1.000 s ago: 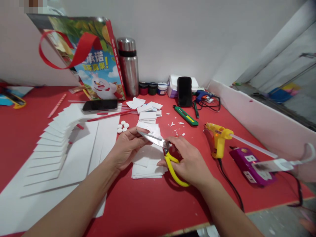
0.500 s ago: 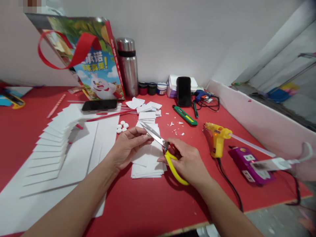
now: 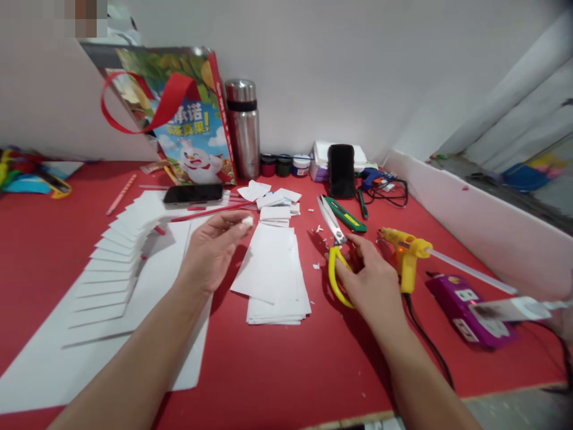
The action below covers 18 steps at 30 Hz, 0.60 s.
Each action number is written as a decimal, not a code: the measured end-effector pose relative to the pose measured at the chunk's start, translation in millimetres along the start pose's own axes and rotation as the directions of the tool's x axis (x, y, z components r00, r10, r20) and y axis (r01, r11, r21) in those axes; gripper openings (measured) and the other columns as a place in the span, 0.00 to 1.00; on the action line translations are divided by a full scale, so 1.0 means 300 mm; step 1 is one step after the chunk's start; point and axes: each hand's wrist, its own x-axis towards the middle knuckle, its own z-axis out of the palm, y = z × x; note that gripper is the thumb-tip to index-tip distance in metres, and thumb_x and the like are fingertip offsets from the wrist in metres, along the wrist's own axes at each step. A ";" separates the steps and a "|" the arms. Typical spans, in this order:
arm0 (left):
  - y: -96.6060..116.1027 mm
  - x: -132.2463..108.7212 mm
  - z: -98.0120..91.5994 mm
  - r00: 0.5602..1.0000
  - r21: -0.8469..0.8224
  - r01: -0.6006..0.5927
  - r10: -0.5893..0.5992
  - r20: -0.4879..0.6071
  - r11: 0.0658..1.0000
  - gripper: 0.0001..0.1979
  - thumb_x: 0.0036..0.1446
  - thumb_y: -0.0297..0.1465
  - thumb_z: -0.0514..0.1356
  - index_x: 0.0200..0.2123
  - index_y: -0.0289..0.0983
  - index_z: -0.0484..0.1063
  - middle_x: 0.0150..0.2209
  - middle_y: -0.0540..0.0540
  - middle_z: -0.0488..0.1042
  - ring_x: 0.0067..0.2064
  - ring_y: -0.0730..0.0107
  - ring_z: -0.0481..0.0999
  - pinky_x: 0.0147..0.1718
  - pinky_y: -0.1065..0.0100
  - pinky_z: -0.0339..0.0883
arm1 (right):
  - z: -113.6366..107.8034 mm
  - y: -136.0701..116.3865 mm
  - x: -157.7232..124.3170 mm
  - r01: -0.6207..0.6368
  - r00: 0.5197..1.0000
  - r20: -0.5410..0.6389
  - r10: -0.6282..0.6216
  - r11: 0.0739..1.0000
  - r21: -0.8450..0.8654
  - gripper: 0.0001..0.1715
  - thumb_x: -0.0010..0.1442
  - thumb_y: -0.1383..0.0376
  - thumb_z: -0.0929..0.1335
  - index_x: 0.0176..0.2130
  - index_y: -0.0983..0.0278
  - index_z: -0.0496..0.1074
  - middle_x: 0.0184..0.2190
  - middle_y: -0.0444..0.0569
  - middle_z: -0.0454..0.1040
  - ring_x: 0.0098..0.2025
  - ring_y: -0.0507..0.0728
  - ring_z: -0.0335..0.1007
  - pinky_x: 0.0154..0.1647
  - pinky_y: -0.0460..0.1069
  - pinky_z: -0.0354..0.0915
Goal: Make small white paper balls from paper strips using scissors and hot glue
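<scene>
My left hand (image 3: pixel 203 254) pinches a small white piece (image 3: pixel 248 221) between thumb and fingertips, raised above the table. My right hand (image 3: pixel 371 278) holds yellow-handled scissors (image 3: pixel 332 275), with fingers at the handle loops. Their blades look closed and point away from me, low over the table beside a green utility knife (image 3: pixel 344 215). Between my hands lies a loose stack of white paper rectangles (image 3: pixel 277 269). Tiny white scraps (image 3: pixel 316 266) are scattered near the scissors. A curved row of stepped white paper pieces (image 3: pixel 107 280) stands on a white sheet (image 3: pixel 40 373) at left.
A yellow glue gun (image 3: pixel 408 257) and a purple power box (image 3: pixel 468 310) sit at right with cords. Along the back stand a picture bag (image 3: pixel 197 137), a steel flask (image 3: pixel 244 131), paint jars (image 3: pixel 284 165) and an upright black phone (image 3: pixel 341 170). Another phone (image 3: pixel 192 193) lies flat.
My right hand has moved the scissors away from my left hand, to the right and down toward the table. My left hand has drawn left with the white piece. The view has shifted slightly.
</scene>
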 end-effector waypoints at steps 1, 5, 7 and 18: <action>0.012 0.012 -0.021 0.994 0.111 -0.091 0.098 -0.055 0.990 0.11 0.49 0.29 0.71 0.38 0.39 0.81 0.36 0.48 0.80 0.37 0.71 0.77 0.39 0.70 0.70 | 0.000 0.002 0.000 0.025 0.999 0.023 -0.023 0.996 -0.083 0.27 0.58 0.58 0.69 0.55 0.65 0.71 0.43 0.56 0.79 0.42 0.64 0.76 0.43 0.56 0.68; 0.048 0.041 -0.097 0.923 0.657 -0.299 0.386 0.014 0.692 0.08 0.53 0.31 0.67 0.38 0.39 0.81 0.42 0.46 0.79 0.42 0.65 0.76 0.44 0.67 0.68 | -0.002 0.010 0.004 0.044 0.993 0.121 -0.006 0.948 -0.315 0.26 0.61 0.60 0.67 0.57 0.67 0.69 0.44 0.60 0.77 0.42 0.67 0.75 0.39 0.56 0.67; 0.056 0.043 -0.115 0.912 0.801 -0.335 0.385 0.143 0.496 0.08 0.56 0.31 0.63 0.39 0.39 0.79 0.42 0.45 0.78 0.41 0.64 0.76 0.43 0.65 0.67 | -0.006 0.012 0.008 0.040 0.993 0.114 0.002 0.929 -0.367 0.26 0.62 0.61 0.66 0.57 0.69 0.69 0.43 0.62 0.77 0.41 0.67 0.75 0.38 0.55 0.66; 0.046 0.042 -0.149 0.919 0.917 -0.391 -0.013 0.393 0.072 0.08 0.57 0.27 0.56 0.34 0.39 0.76 0.38 0.43 0.75 0.38 0.60 0.75 0.39 0.62 0.66 | -0.004 0.004 0.007 0.108 0.993 0.099 -0.066 0.846 -0.522 0.24 0.63 0.60 0.65 0.56 0.69 0.69 0.38 0.59 0.75 0.31 0.62 0.72 0.29 0.51 0.61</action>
